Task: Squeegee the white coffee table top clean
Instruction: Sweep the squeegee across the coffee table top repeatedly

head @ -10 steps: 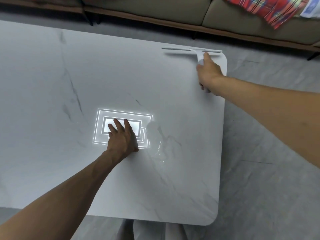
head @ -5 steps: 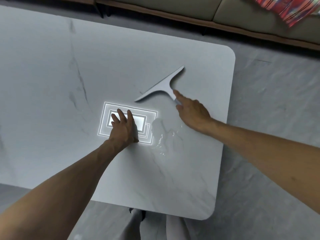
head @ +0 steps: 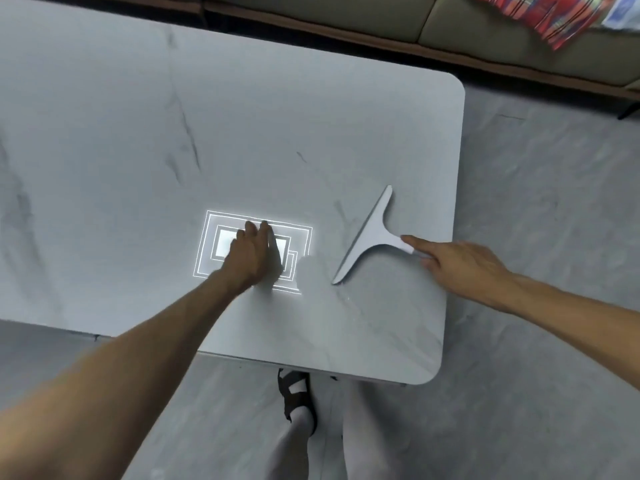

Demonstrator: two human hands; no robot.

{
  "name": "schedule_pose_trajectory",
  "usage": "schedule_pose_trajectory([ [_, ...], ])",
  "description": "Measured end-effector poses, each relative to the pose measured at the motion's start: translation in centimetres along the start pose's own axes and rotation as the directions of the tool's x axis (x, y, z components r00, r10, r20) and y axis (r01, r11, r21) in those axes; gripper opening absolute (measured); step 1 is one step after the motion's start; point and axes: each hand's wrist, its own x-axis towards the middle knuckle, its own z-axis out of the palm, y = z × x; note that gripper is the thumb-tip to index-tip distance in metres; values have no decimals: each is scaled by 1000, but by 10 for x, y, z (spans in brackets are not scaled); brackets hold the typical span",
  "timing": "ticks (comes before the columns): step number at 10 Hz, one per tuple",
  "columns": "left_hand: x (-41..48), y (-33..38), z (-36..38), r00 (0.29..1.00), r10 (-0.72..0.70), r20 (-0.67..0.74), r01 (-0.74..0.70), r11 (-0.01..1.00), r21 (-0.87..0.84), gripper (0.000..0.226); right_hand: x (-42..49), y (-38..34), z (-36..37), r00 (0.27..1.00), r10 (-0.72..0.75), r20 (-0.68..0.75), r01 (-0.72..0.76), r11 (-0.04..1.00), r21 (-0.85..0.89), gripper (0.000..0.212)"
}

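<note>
The white marble-veined coffee table top [head: 311,126] fills most of the view. A white T-shaped squeegee [head: 369,235] lies with its blade on the table near the right edge, blade running diagonally. My right hand [head: 460,265] grips its short handle, index finger stretched along it. My left hand [head: 249,252] presses flat on the table, fingers spread, over a bright rectangular reflection of a ceiling light [head: 221,244]. A faint wet streak [head: 346,299] shows just below the blade's near tip.
A sofa [head: 346,19] with a wooden base runs along the far side, a red plaid cloth [head: 554,15] draped on it. Grey floor [head: 536,202] lies right of the table. My legs and a sandalled foot [head: 298,393] stand at the near edge.
My right hand has pulled the squeegee from the far right corner down and toward me across the table, turning the blade diagonal; the water puddle beside my left hand is gone. The left hand stayed put.
</note>
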Motion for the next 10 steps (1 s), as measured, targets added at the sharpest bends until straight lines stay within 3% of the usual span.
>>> schedule_pose_trajectory([
  [1, -40, -10, 37, 998, -55, 7, 55, 996, 76, 56, -20, 10, -27, 989, 70, 128, -58, 993, -98, 48],
  [2, -46, -16, 55, 992, -123, -6, 123, 991, 53, 59, -11, 5, -47, 994, 64, 90, -63, 998, -7, 46],
  [3, -41, -26, 80, 984, -176, 6, 175, 984, 29, 64, 35, -29, -68, 987, 154, -54, -126, 931, 344, 42],
  [4, -36, -28, 94, 983, -178, 43, 179, 984, -15, 75, 82, -53, -69, 959, 272, -80, -190, 827, 530, 35],
  [5, -28, -31, 98, 972, -229, 55, 235, 959, -161, 83, 142, -82, -67, 892, 450, -49, -280, 633, 722, 36],
  [6, -28, -33, 102, 975, -220, -3, 214, 950, -226, 66, 152, -100, -62, 860, 509, -20, -336, 595, 730, 37],
  [7, -23, -35, 98, 970, -233, 68, 243, 948, -205, 47, 122, -110, -37, 950, 271, -154, -156, 842, 516, 42],
  [8, -23, -31, 96, 961, -256, 108, 275, 930, -243, 48, 83, -104, -8, 992, -2, -129, 48, 935, 352, 47],
  [9, -33, -34, 99, 970, -242, -27, 226, 937, -266, 71, 26, -80, 38, 985, -175, 12, 166, 955, 247, 47],
  [10, -38, -33, 101, 968, -245, -63, 217, 932, -291, 68, -1, -52, 55, 971, -226, 80, 211, 963, 166, 46],
])
